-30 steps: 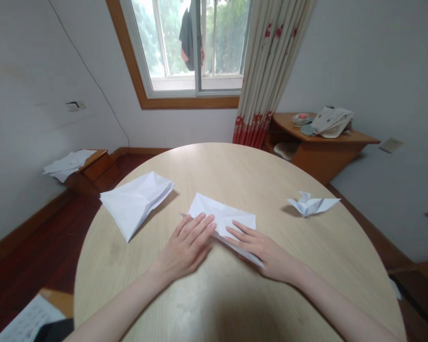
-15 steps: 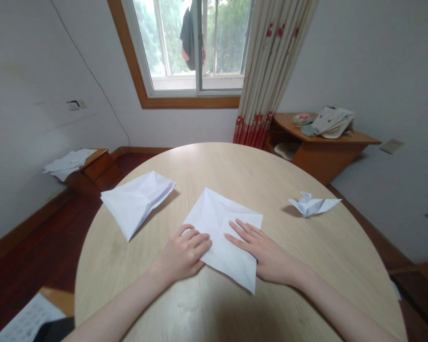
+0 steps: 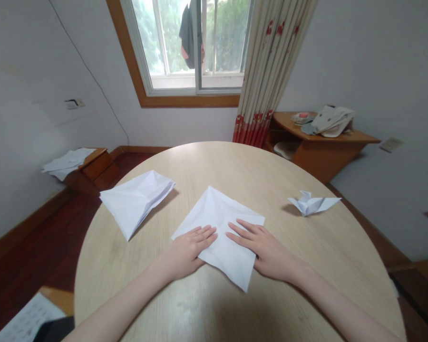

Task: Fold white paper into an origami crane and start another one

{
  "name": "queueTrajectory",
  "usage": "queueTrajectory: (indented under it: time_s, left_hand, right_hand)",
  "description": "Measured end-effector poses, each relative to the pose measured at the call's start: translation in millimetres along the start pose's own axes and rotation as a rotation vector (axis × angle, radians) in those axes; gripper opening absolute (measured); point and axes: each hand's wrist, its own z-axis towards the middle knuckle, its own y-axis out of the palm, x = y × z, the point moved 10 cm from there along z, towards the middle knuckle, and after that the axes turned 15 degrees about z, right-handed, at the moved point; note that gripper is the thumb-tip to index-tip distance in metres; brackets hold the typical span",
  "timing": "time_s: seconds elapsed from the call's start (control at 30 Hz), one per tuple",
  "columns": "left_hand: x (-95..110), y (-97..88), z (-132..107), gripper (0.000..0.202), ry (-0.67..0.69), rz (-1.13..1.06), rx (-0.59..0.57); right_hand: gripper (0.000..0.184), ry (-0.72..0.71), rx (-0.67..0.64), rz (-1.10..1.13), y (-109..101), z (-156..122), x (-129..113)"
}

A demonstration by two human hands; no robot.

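A creased sheet of white paper [image 3: 223, 256] lies on the round table in front of me, one corner pointing away and one toward me. Flat on its left part rests my left hand [image 3: 194, 247], fingers stretched out to the right. My right hand [image 3: 257, 244] lies on the right part with its fingers spread; its thumb is hidden by the paper's edge. Left of them is a stack of folded white paper [image 3: 139, 194]. At the right stands a folded paper bird [image 3: 308, 205].
The round wooden table [image 3: 214, 161] spans the view. Behind it are a window [image 3: 196, 47] and a patterned curtain [image 3: 267, 71]. A side desk [image 3: 314, 156] with a cloth bag [image 3: 333, 121] is at right, a low cabinet [image 3: 94, 166] with papers at left.
My left hand has flattened and slid slightly right over the paper, its fingers uncurling. The sheet has turned a little, its left corner now showing. My right hand has barely moved.
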Motion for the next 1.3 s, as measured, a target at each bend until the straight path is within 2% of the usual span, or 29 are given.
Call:
queueTrajectory:
  time_s: [0.23,0.63,0.83,0.97,1.13,1.3]
  left_hand:
    - [-11,-2.5,-1,0.045,-0.003,-0.102,0.051]
    - [-12,-20.1,-3,0.034,-0.061,-0.241,0.141]
    - [-23,-24.9,-9,0.033,-0.165,-0.29,0.248]
    - [-25,-36.2,-13,0.045,-0.183,-0.173,0.378]
    - [-22,-48.4,-17,0.055,-0.192,0.006,0.513]
    - [-30,-43.0,-20,0.064,-0.309,0.109,0.517]
  right_hand:
    - [0.072,-0.054,0.105,-0.012,-8,0,3]
    - [0.047,-0.173,0.287,-0.036,-27,-6,-9]
    - [0.033,-0.187,0.4,0.002,-40,-11,-13]
    - [0.024,-0.158,0.479,0.014,-45,-13,-11]
    - [0.036,-0.095,0.559,-0.02,-48,-14,-5]
    - [0.049,-0.027,0.595,-0.011,-49,-13,-1]
